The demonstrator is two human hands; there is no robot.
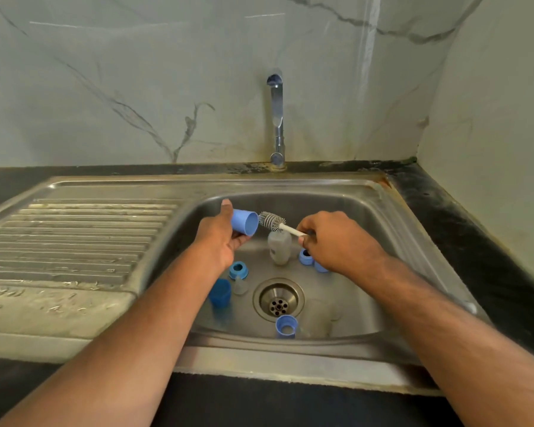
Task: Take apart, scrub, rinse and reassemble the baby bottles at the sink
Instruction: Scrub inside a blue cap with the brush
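Left grip [221, 238] holds blue cap [244, 222], brush [271, 221] just beside.

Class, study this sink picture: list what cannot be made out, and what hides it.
Head view only:
- Inside of the light blue plastic cap in the left hand: shadowed.
- Grey bristle brush handle end: hidden by the right hand.
- Blue threaded rings: partly behind that hand.
- Clear bottle label: too small.

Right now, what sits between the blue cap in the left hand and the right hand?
In the head view, the brush head sits between them, just outside the open mouth of the blue cap held by the left hand. The right hand grips its white handle.
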